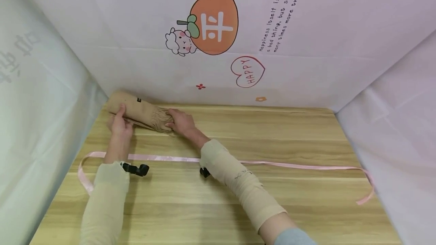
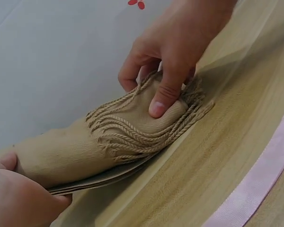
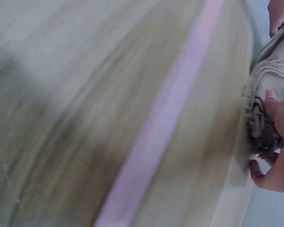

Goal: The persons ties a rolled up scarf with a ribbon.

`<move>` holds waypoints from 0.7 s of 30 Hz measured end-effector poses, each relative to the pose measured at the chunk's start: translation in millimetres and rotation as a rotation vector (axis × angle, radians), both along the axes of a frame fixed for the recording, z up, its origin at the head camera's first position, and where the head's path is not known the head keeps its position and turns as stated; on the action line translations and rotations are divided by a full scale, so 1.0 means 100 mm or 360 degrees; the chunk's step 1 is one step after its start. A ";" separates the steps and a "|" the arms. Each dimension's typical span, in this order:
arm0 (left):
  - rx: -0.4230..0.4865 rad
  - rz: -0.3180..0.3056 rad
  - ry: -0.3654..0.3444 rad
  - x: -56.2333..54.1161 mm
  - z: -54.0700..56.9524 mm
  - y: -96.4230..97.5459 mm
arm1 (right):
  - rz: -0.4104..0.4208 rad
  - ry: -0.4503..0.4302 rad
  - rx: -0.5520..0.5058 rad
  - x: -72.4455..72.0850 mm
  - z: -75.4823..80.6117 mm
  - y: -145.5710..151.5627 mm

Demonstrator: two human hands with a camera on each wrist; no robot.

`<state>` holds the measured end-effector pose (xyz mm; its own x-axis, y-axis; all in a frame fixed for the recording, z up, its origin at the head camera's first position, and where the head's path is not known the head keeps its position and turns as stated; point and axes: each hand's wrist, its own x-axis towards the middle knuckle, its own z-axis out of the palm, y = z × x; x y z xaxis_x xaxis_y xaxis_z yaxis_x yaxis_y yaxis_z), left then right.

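A folded tan scarf (image 1: 136, 108) with twisted fringe (image 1: 159, 118) at its right end lies at the back left of the wooden table, close to the wall. My left hand (image 1: 120, 123) grips its front edge near the left end, thumb on top. At the fringed end my right hand (image 1: 183, 122) pinches the layers. In the left wrist view, the right thumb presses on the cloth (image 2: 61, 153) while the other fingers go behind it. The right wrist view shows the right hand (image 3: 281, 146) around the fringe, partly cut off by the frame's edge.
A long pink ribbon (image 1: 299, 166) stretches across the table (image 1: 177, 203) in front of the scarf, curling at both ends. Both forearms pass over it. White printed cloth walls (image 1: 136, 29) stand at the back and sides.
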<state>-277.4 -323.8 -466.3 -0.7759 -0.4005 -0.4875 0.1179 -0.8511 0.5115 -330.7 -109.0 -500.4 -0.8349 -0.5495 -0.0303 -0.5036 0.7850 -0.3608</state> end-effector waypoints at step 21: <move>-0.0498 -0.0039 0.0460 0.15 0.47 0.39 | 0.0177 -0.0175 -0.0436 -0.01 0.65 0.00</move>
<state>-262.7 -285.3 -419.0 -0.8738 -0.4744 -0.1065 0.2760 -0.6644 0.6946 -331.5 -109.4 -435.2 -0.7692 -0.6374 0.0447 -0.5272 0.5936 -0.6081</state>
